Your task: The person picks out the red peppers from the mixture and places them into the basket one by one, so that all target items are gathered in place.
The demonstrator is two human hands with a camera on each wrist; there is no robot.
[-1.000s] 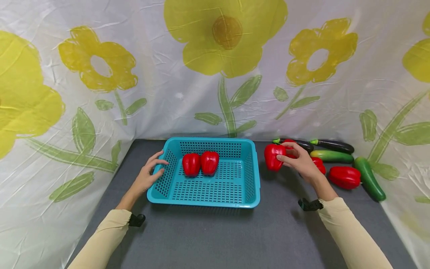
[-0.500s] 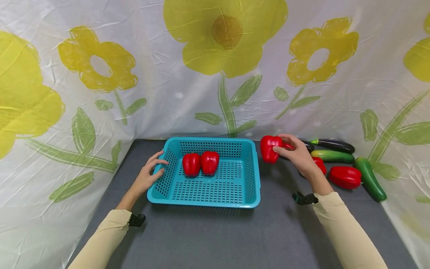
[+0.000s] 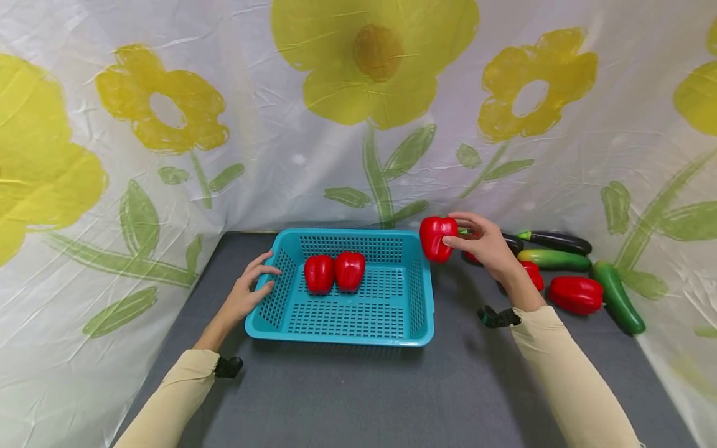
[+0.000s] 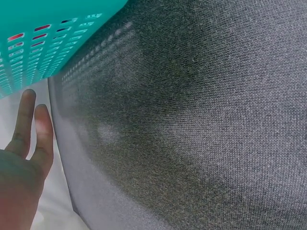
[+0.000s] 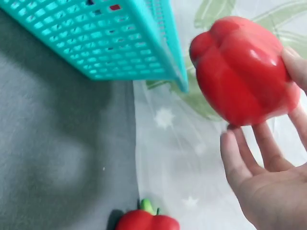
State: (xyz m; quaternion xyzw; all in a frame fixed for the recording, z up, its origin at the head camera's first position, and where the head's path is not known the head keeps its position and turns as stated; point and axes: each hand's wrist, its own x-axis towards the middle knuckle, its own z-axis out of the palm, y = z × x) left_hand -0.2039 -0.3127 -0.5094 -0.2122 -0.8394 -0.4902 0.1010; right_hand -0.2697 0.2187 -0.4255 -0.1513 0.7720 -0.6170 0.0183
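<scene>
A red bell pepper is held up by my right hand over the right rim of the blue basket. Thumb and fingertips grip it from its right side, as the right wrist view also shows. My left hand is at the basket's left rim, its fingers fairly straight and spread; whether they touch the rim I cannot tell. Two more red bell peppers lie side by side inside the basket. In the left wrist view, fingers stretch beside the basket's perforated wall.
At the right lie several vegetables: a dark eggplant, a yellow-green cucumber-like vegetable, a green one and a red bell pepper. Other red peppers are partly behind my right hand. A flowered cloth hangs behind the grey table.
My right hand has carried the red bell pepper left and upward, from beside the vegetables to over the basket's right rim. The left hand and the basket have stayed put.
</scene>
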